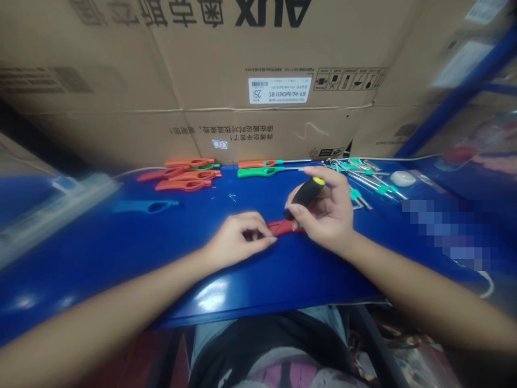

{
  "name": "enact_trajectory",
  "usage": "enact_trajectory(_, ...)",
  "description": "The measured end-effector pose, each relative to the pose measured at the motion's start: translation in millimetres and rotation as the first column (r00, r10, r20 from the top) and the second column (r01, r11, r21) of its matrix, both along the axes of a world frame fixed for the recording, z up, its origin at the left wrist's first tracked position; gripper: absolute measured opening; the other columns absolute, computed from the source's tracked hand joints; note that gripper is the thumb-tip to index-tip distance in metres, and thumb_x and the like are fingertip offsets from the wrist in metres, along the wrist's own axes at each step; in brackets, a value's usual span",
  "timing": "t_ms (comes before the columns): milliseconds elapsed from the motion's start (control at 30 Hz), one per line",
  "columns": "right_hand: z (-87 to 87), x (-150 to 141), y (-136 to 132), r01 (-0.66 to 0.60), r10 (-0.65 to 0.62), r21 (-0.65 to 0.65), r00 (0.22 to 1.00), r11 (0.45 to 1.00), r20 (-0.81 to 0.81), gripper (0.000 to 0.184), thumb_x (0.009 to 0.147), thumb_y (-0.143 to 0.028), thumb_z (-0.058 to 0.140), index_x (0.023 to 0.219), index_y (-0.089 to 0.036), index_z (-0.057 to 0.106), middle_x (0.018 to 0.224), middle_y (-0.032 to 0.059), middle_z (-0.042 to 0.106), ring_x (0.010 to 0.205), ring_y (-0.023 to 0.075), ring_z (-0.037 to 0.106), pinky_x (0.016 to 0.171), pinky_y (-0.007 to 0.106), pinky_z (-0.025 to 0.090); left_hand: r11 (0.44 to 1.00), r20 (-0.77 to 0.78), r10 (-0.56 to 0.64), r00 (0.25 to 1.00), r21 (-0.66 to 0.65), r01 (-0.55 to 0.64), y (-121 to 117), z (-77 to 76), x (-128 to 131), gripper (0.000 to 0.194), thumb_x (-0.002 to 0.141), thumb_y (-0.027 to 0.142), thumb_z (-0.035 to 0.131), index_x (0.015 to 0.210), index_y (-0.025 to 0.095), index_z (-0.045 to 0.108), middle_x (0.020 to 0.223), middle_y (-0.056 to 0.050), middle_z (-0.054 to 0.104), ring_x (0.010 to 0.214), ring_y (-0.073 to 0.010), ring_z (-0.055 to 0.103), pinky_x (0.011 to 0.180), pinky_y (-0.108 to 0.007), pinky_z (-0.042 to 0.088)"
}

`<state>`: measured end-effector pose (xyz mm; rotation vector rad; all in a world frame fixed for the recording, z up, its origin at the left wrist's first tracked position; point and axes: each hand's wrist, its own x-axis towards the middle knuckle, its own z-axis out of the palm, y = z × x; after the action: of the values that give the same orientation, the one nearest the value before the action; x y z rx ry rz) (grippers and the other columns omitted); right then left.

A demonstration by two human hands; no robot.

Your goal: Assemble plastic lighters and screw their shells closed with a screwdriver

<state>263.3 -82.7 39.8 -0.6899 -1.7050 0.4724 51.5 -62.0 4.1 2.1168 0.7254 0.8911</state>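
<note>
My right hand [332, 215] grips a screwdriver [304, 198] with a black handle and a yellow end. The thin shaft slants down and left to a red lighter body [284, 227] lying on the blue table. My left hand [238, 240] pinches the left end of that red lighter, thumb and forefinger close to the screwdriver's tip. The fingers hide part of the lighter, and what the tip touches is too small to make out. Beyond my hands lie an orange lighter [258, 164] and a green lighter [258, 172], both with metal tubes.
Several orange-red lighter shells [183, 185] lie at the back left, with a blue shell [147, 207] nearer. Small metal bits [231, 197] lie behind my left hand. Metal tubes with teal parts [377, 186] are heaped at the right. A power strip [60, 213] and a cardboard wall [218, 70] border the table.
</note>
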Motion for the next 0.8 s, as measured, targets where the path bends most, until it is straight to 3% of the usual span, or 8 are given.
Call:
enact_trajectory(133,2.4,1.4,-0.4,0.024,-0.024,0.005,1.000,1.000,0.003,0.047,0.092,-0.036,0.069,0.133,-0.028,0.046,0.114,0.0093,0.062,0.078,0.0167,0.068,0.054,0.028,0.061,0.991,-0.062,-0.013,0.998,0.130,0.021,-0.7,2.5,0.0,0.015,0.085,0.033,0.077,0.090,0.019,0.074,0.091,-0.004,0.072,0.085,-0.0168,0.065,0.083,-0.032,0.052)
enact_trajectory(267,4.7,4.7,2.0,0.068,-0.068,0.020,0.998,0.997,-0.013,0.048,0.091,-0.035,0.070,0.133,-0.029,0.047,0.103,0.0064,0.064,0.074,0.0167,0.067,0.055,0.030,0.062,0.979,-0.183,0.041,0.982,0.203,-0.004,-1.0,3.5,0.4,0.049,0.079,0.042,0.081,0.121,0.021,0.066,0.119,-0.008,0.069,0.114,-0.0255,0.059,0.102,-0.044,0.047)
enact_trajectory(467,-1.1,7.2,5.3,0.083,-0.085,0.073,0.996,0.994,0.017,0.051,0.090,-0.034,0.071,0.135,-0.031,0.048,0.122,0.0101,0.063,0.077,0.0175,0.070,0.056,0.032,0.064,0.978,-0.233,0.047,0.971,0.206,0.003,-1.5,-2.7,-0.3,0.043,0.086,0.025,0.070,0.128,0.020,0.060,0.125,-0.008,0.069,0.115,-0.0243,0.062,0.103,-0.043,0.049)
enact_trajectory(800,-7.7,8.3,6.1,0.068,-0.081,0.103,0.990,0.992,0.119,0.054,0.092,-0.033,0.068,0.139,-0.033,0.043,0.132,0.0108,0.060,0.081,0.0196,0.072,0.059,0.034,0.065,0.971,-0.224,0.049,0.973,0.240,0.006,-1.2,-4.5,-0.7,0.042,0.086,0.024,0.068,0.127,0.018,0.062,0.122,-0.008,0.071,0.112,-0.0234,0.066,0.100,-0.041,0.052)
